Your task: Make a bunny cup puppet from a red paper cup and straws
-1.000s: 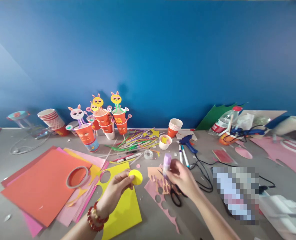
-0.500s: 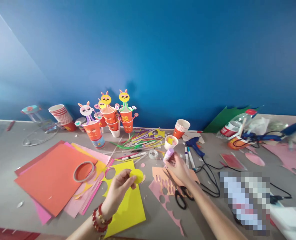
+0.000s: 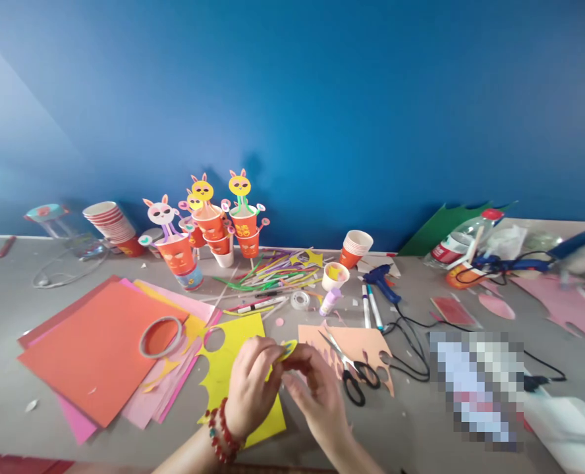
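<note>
My left hand (image 3: pixel 255 378), with red bead bracelets at the wrist, pinches a small yellow paper circle (image 3: pixel 288 350) seen nearly edge-on. Bluish marks show on its face. My right hand (image 3: pixel 317 382) meets it from the other side, fingers curled and closed at the circle's edge; the fingertips are partly hidden. Under the left hand lies a yellow paper sheet (image 3: pixel 240 329) with round cut-outs. Black-handled scissors (image 3: pixel 349 368) rest on peach paper (image 3: pixel 371 337) to the right. Behind the hands stands a purple-capped glue stick (image 3: pixel 329 301).
Orange paper sheets (image 3: pixel 89 349) lie left under a tape roll (image 3: pixel 161 337). Decorated rabbit cups (image 3: pixel 174 253) stand behind, beside pipe cleaners (image 3: pixel 267 273). A blue glue gun (image 3: pixel 384 284) trails its cord (image 3: pixel 416 372) at right. A paper-scrap cup (image 3: pixel 335 276) stands near stacked cups (image 3: pixel 356 249).
My right hand has let go of the glue stick, which now stands on the table, and has moved left to the yellow circle. My left hand has shifted slightly right and turned the circle.
</note>
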Tool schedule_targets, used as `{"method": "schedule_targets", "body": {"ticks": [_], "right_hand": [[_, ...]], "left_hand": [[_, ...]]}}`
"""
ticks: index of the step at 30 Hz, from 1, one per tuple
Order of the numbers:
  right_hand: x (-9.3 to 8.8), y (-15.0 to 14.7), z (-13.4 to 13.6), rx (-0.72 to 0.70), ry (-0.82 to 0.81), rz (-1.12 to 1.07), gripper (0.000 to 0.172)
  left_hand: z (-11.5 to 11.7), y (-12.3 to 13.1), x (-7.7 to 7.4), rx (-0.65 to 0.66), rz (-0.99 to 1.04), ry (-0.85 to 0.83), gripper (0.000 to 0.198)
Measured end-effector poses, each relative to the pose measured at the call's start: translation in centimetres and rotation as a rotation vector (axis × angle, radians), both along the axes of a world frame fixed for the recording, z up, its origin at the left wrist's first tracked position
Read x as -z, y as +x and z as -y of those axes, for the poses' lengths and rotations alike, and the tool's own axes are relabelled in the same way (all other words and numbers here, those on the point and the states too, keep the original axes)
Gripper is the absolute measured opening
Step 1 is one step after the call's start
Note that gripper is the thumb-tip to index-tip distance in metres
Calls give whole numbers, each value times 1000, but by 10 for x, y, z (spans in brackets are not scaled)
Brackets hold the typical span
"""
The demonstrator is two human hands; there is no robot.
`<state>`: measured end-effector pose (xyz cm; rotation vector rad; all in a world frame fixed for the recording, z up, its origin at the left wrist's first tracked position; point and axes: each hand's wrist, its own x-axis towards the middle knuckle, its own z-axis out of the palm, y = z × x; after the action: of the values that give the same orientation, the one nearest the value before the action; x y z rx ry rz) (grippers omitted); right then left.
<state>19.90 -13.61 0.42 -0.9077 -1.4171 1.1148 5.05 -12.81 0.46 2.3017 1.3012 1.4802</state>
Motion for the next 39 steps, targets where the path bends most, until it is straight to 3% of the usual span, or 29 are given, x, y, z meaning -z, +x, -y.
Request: {"method": "schedule_targets", "body": {"ticks": [4,8,13,16,17,19,22,24,25,27,28,32,39], "right_hand": [[13,-9,-2,64,-29,-95,19],[13,-8,0,80,-39,-124,12],[7,-1,-2,143,-58,-138,18],[7,7,-7,162,-155,-106,22],[7,11,-9,161,-188,-84,23],[7,18,-12,151,-235,-48,27],[7,26,-16,132,-290,-46,31],[6,28,-18,121,-313,-42,32],[7,29,-19,115,-319,-41,31],[7,29,-20,92,-332,-37,30],[8,29,-20,80,-340,-37,30],[11,28,-19,40,-353,-55,24],[16,29,-18,-40,-294,-17,24]], "left_hand": [[3,3,0,-2,8,63,16],[3,6,-3,24,-10,66,25],[9,2,-7,113,49,-56,36],[10,-12,-8,209,216,-177,19],[8,-18,-7,198,275,-217,15],[1,-30,-5,84,340,-291,33],[-11,-46,-1,-55,171,-393,30],[-15,-51,1,-102,44,-416,6],[-16,-52,0,-108,13,-435,19],[-17,-51,-3,-63,24,-510,43],[-17,-49,-5,1,56,-566,44],[-19,-35,-10,265,276,-762,23],[-21,-21,9,280,569,-923,23]]}}
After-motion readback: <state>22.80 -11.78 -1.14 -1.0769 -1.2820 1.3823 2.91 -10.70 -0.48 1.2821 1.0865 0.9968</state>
